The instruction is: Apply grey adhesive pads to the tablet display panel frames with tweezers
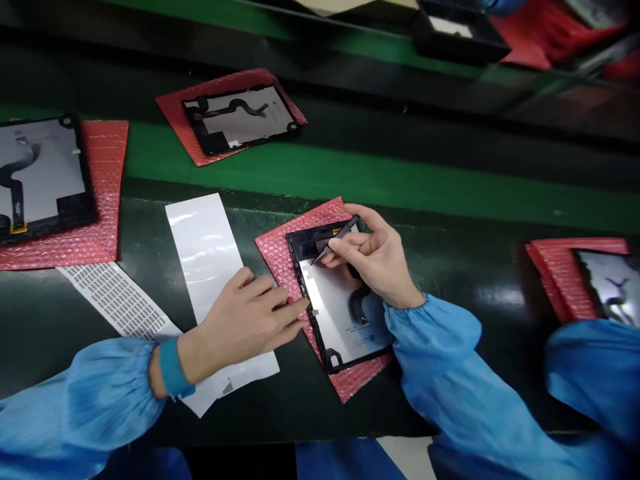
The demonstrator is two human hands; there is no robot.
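Dark green bench (470, 267) lies under everything, and the screen panel (330, 300) sits tilted on red bubble wrap (275, 247) before me. My right hand (380, 260) pinches the tweezers (346, 228), tip by the panel's upper left edge. My left hand (253, 313) is loosely open, fingertips at the side edge; I can't tell whether they press. I'd best keep the tip low and light, since the silvery back could scratch.

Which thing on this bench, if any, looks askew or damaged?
Nothing looks plainly damaged. Slightly askew is the black-framed panel under the right hand: it lies turned on its red bubble wrap, so their edges do not run parallel.
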